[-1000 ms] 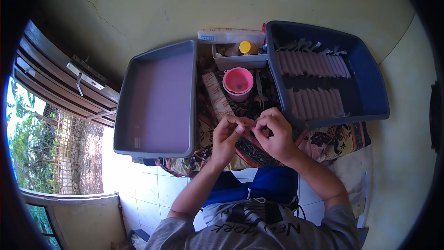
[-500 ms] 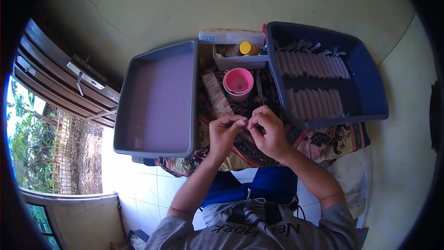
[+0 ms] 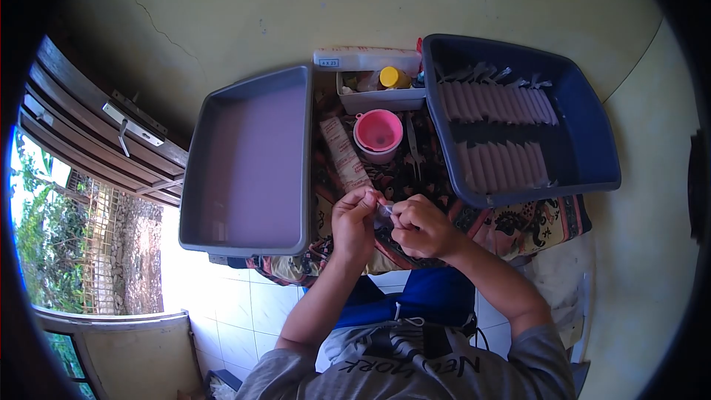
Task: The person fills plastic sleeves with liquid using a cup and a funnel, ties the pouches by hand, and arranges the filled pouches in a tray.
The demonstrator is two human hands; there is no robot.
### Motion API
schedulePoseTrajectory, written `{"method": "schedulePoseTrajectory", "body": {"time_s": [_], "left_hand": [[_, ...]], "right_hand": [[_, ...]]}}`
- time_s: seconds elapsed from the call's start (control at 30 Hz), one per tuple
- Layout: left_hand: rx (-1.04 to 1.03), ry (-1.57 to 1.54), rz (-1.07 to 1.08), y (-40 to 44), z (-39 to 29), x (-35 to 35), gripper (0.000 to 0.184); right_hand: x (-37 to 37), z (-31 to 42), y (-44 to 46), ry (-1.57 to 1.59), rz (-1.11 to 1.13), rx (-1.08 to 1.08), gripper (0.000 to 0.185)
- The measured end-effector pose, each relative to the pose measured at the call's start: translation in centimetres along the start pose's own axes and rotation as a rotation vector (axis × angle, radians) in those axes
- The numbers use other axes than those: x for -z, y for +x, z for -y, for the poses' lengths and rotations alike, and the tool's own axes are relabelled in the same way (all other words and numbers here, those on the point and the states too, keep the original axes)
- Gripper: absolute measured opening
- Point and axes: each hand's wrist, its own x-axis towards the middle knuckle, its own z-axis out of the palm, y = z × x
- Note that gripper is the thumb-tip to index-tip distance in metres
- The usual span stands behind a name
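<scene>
Holding a small bit of clear plastic (image 3: pixel 385 210) between our two hands, we keep both grips narrow. Our left hand (image 3: pixel 353 220) pinches one side with thumb and finger, and our right hand (image 3: pixel 421 227) has its fingers curled in on the other side. The plastic is up over the front of the patterned cloth (image 3: pixel 415 253), nearer to us than the pink funnel (image 3: pixel 379 130).

We think it is very light, soft and floppy, maybe a bit slippery, and thin enough to rip if we tug hard. Its edges look best to hold, with the tips of our fingers.

Now we count. We see two big tubs: the left tub (image 3: pixel 306 167) has purple liquid (image 3: pixel 255 155) in it, and the right tub (image 3: pixel 589 137) has two rows of filled packs (image 3: pixel 492 102). The back row has about twelve and the front row about eight, but they overlap, so we cannot be sure. We also see one funnel and one yellow cap (image 3: pixel 393 78).
</scene>
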Motion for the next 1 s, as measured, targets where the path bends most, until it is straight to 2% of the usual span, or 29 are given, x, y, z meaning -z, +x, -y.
{"method": "schedulePoseTrajectory", "body": {"time_s": [0.17, 0.23, 0.27, 0.33, 0.4, 0.5, 0.67, 0.77, 0.83, 1.0], "left_hand": [[0.008, 0.005, 0.02, -0.1, 0.5, 0.6, 0.007], [-0.073, 0.138, 0.035, -0.2, 0.5, 0.3, 0.006], [-0.075, 0.138, 0.035, -0.3, 0.4, 0.3, 0.006], [-0.16, 0.34, 0.098, -0.5, 0.4, 0.3, 0.006], [-0.171, 0.334, 0.154, -0.3, 0.2, 0.0, 0.007], [-0.201, 0.372, 0.213, -0.3, -0.1, -0.1, 0.007], [-0.243, 0.436, 0.245, 0.2, -0.4, 0.0, 0.006], [-0.208, 0.489, 0.285, 0.8, -0.7, 0.5, 0.013], [-0.087, 0.53, 0.191, 0.7, -1.3, -0.6, 0.018], [-0.16, 0.715, 0.255, 1.0, -2.4, -0.6, 0.013]], "right_hand": [[-0.2, -0.3, -0.8, -0.029, 0.018, -0.048, 0.02], [-0.5, -0.3, -0.8, -0.039, 0.001, -0.084, 0.022], [-0.7, -0.3, -0.8, -0.034, -0.06, -0.135, 0.022], [-0.8, -0.1, -0.6, -0.031, -0.12, -0.184, 0.023], [-0.7, 0.7, -0.2, 0.03, -0.171, -0.387, 0.023], [0.0, 0.8, 1.1, 0.052, -0.195, -0.489, 0.022], [0.4, 0.6, 1.8, 0.056, -0.188, -0.52, 0.021], [0.2, 0.2, 1.5, 0.06, -0.189, -0.52, 0.02], [0.2, 0.1, 1.4, 0.038, -0.19, -0.512, 0.02], [0.2, 0.0, 1.3, 0.003, -0.205, -0.522, 0.022]]}}
